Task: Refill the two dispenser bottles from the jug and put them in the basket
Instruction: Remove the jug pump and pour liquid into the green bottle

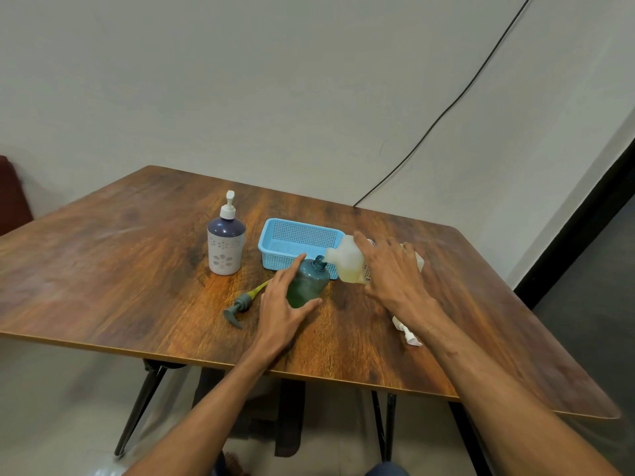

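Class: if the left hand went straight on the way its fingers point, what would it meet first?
The green bottle that the left hand holds; beyond it, probably the blue basket.

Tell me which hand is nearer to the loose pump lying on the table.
Left. The left hand holds the green bottle right beside the pump; the right hand grips the tilted jug farther off, beyond the bottle.

Left hand [280, 304] holding green bottle [307, 283], right hand [391, 269] gripping tilted jug [347, 264] — blue basket [278, 261] behind, pump [240, 305] on table [137, 269]
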Demonstrator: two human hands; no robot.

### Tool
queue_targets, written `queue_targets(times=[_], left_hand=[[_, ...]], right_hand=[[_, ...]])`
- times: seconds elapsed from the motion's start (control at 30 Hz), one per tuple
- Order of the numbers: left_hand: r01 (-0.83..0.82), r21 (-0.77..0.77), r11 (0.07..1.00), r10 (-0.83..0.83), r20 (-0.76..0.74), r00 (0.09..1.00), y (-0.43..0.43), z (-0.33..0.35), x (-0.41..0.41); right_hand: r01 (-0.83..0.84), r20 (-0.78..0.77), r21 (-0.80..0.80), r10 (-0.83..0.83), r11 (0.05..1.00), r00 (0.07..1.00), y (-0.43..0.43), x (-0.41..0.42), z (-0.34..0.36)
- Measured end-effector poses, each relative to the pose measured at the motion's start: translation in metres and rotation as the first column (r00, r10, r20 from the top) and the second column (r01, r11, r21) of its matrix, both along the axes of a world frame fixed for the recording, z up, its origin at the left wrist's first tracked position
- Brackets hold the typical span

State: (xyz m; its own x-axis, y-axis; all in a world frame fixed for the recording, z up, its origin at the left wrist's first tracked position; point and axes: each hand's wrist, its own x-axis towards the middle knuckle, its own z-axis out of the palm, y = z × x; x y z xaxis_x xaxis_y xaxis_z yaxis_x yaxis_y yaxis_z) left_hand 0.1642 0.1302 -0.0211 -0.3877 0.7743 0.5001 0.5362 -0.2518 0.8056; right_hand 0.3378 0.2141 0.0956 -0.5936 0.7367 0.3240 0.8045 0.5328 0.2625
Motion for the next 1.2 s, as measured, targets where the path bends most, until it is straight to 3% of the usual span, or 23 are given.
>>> queue_targets(times=[1.2], left_hand=[[0.009,0.016,1.0,-0.009,-0.005,1.0,-0.0018,-0.0014,-0.0045]], right_hand=[[0.002,-0.018,-0.01,-0.002,1.0,1.0,-0.0065,-0.0031,0.0014]])
